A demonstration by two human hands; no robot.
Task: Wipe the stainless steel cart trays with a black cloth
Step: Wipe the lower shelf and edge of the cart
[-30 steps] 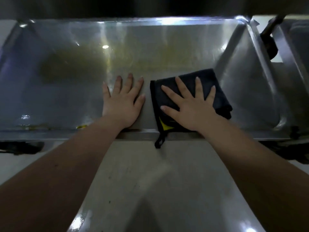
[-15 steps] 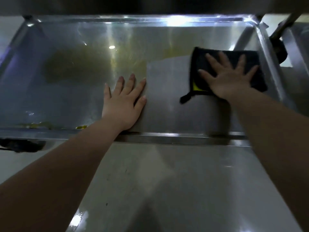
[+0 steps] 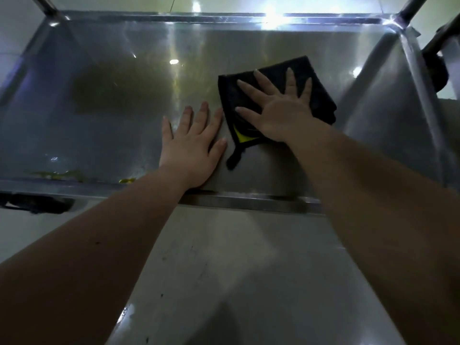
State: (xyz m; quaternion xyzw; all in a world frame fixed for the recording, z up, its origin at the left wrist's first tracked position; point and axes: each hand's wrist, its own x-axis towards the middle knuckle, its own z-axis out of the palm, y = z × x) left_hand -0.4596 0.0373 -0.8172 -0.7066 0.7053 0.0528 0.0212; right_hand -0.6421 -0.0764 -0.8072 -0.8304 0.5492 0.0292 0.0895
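Your right hand [image 3: 281, 108] presses flat, fingers spread, on the black cloth [image 3: 316, 95]; your left hand [image 3: 191, 145] lies flat just left, unwiped tray [image 3: 99, 108] beyond it.

The person's left hand [image 3: 191, 148] and right hand [image 3: 281, 113] are bare, and the fingernails are rounded and a little long. The forearms are uncovered as far up as I can see. On the near side of the tray rim [image 3: 249, 201], the left forearm [image 3: 119, 230] carries one small dark speck.
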